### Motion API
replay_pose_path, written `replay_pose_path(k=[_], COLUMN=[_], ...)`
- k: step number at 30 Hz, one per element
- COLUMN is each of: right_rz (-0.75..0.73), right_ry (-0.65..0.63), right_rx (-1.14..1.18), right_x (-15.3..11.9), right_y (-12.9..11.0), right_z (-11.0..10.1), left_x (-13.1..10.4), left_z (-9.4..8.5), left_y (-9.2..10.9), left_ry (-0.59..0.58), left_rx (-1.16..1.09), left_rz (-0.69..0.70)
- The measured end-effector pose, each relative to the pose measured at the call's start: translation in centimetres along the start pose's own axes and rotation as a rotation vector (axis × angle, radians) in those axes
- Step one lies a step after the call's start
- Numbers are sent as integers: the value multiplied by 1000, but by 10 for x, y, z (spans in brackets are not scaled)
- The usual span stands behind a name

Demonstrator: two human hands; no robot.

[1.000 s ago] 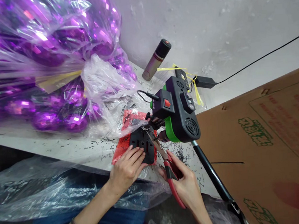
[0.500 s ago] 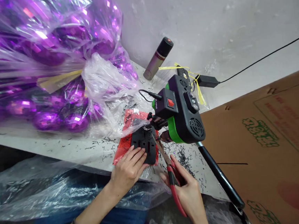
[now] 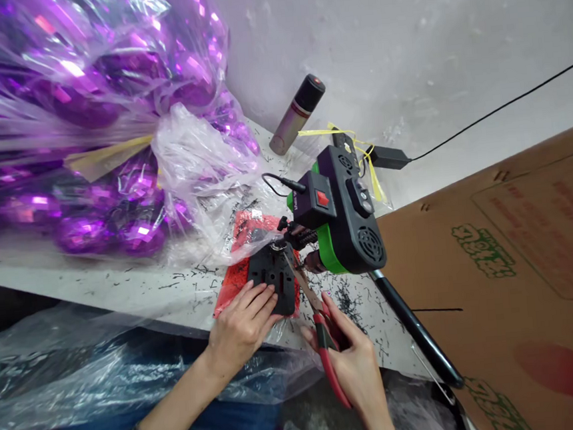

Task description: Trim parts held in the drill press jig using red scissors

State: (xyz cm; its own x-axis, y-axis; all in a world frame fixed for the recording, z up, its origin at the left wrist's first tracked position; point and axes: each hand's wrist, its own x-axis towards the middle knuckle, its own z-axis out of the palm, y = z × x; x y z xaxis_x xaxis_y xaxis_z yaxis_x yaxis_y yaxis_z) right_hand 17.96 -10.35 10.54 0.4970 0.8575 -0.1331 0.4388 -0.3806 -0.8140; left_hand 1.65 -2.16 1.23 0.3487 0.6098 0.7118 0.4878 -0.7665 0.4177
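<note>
My left hand point(image 3: 240, 323) lies with its fingers stretched flat on the front of a black slotted base plate point(image 3: 286, 295). That plate belongs to a black and green motorised machine point(image 3: 349, 216) with a red switch and a chuck-like end. In my right hand point(image 3: 358, 366) is a pair of scissors point(image 3: 333, 378) with red and black handles. Its blades point up and away, their tips at the plate's right edge below the chuck. Whether the tips touch anything is too small to tell. Beneath the plate lies a red sheet point(image 3: 228, 287).
Purple mirrored balls point(image 3: 87, 229) in clear plastic fill the left. Behind the machine stands a spray can point(image 3: 298, 113). A long black lever point(image 3: 417, 327) juts toward a cardboard box point(image 3: 535, 247) on the right. Short black scraps point(image 3: 347, 303) litter the white table point(image 3: 142, 288).
The whole view has shifted slightly, so most things sit a little further left. My left hand stays on the plate, and my right hand keeps the scissors at nearly the same spot.
</note>
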Motion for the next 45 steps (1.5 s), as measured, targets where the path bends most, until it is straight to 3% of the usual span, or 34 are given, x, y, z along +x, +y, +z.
replay_pose_path(k=[4, 33, 39, 45], right_rz=[39, 101, 38, 90], right_ry=[26, 85, 87, 81], right_rx=[-71, -24, -2, 2], right_x=[-1, -7, -8, -8], right_y=[4, 4, 4, 6], right_z=[-4, 1, 4, 2], left_x=[0, 0, -2, -1], left_z=[-1, 1, 2, 1], left_y=[0, 2, 1, 1], left_ry=[3, 21, 12, 21], left_rx=[-11, -26, -26, -32], left_rz=[2, -23, -16, -25])
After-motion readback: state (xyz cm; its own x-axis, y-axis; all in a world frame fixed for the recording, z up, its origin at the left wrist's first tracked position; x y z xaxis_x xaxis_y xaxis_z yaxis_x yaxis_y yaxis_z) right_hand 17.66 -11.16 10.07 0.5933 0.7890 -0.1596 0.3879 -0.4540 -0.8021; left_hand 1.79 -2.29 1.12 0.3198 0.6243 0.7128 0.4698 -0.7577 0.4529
